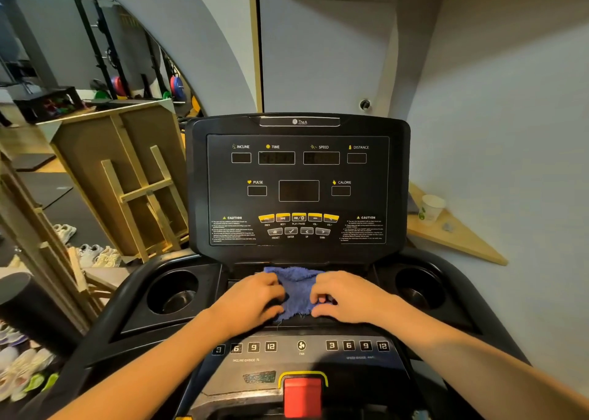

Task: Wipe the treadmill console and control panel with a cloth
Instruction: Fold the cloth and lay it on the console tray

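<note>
The black treadmill console (298, 177) stands upright ahead, its display windows dark, with yellow and grey buttons along its lower part. A blue terry cloth (296, 287) lies on the flat tray below the console. My left hand (251, 301) grips the cloth's left side with curled fingers. My right hand (345, 297) pinches its right side. Nearer to me runs the control panel (301, 346) with numbered keys and a fan button. A red safety key (302, 395) sits below it.
Round cup holders sit at the left (172, 292) and right (419, 287) of the tray. A paper cup (431, 207) stands on a wooden corner shelf (462, 235) at the right. Wooden frames (140, 190), shoes and gym racks fill the left.
</note>
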A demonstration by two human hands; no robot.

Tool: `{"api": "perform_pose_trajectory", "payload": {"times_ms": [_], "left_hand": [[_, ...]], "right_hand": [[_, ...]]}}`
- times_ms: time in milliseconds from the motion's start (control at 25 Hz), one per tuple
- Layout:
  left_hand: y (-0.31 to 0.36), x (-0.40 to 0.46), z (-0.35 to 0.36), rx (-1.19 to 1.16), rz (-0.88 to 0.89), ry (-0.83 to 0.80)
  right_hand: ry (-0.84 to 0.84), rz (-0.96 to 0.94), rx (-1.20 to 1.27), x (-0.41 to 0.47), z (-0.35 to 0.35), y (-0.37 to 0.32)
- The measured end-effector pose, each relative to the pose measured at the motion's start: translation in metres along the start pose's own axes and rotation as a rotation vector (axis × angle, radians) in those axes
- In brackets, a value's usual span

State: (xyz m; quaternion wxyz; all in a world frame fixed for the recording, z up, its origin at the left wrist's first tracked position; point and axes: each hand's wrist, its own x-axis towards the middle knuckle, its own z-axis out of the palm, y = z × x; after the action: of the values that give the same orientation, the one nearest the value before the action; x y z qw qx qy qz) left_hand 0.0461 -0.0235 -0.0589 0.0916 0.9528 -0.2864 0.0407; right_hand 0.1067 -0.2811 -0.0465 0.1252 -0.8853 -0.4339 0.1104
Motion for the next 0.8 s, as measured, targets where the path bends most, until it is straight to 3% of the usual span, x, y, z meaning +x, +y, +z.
{"api": "perform_pose_trajectory", "payload": {"times_ms": [120,280,600,800], "left_hand": [[-0.002,-0.007,0.002,-0.083,-0.06,-0.101],[-0.004,-0.008,0.003,-0.153,-0.063,-0.072],[-0.007,-0.005,-0.009,-0.418,-0.077,-0.165],[-0.009,0.005,0.003,-0.128,-0.065,-0.002]], "right_hand": [[-0.062,0.03,0.052,-0.005,0.007,0.008],[-0.011,0.077,0.07,-0.005,0.011,0.009],[-0.194,0.156,0.253,-0.011,-0.01,0.002],[0.122,0.057,0.06,0.002,0.0,0.001]]}}
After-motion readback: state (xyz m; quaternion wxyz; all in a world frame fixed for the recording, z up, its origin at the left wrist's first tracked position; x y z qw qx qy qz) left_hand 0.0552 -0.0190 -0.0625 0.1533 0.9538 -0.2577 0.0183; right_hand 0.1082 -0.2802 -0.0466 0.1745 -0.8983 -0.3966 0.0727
